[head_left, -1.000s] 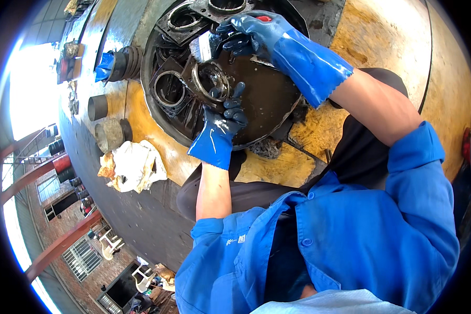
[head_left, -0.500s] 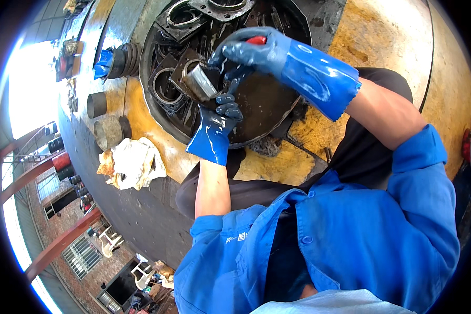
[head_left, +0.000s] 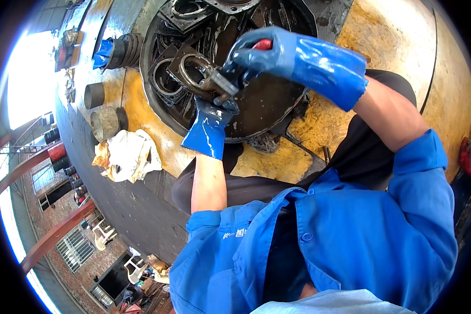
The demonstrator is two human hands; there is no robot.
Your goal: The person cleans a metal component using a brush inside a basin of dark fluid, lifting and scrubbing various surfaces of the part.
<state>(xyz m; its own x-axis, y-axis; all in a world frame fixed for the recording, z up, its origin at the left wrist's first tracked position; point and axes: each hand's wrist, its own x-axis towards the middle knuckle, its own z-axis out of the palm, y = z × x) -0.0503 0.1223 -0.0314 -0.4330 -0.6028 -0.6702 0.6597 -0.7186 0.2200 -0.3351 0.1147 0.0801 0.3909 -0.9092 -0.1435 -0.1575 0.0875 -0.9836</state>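
My left hand (head_left: 215, 112), in a blue rubber glove, is closed on the lower edge of an oily flanged metal part (head_left: 182, 70) with a round bore. The part is held tilted over a large round pan (head_left: 150, 107) of dark liquid. My right hand (head_left: 269, 52), gloved alike, is closed around a red-handled tool (head_left: 263, 44); the fingers and dark shadow hide its working end. A shiny metal piece (head_left: 225, 82) shows between the two hands; whether it belongs to the part or the tool I cannot tell.
More flanged parts (head_left: 188, 10) lie in the pan. Left of it are a crumpled white rag (head_left: 131, 156), two short metal sleeves (head_left: 104, 124) and a stack of dark rings (head_left: 132, 49). My crossed legs (head_left: 256, 191) are close to the pan's near side.
The flanged part has turned, so its bore now faces up toward me. My right hand has moved slightly right with the red-handled tool. The left hand stays at the part's lower edge.
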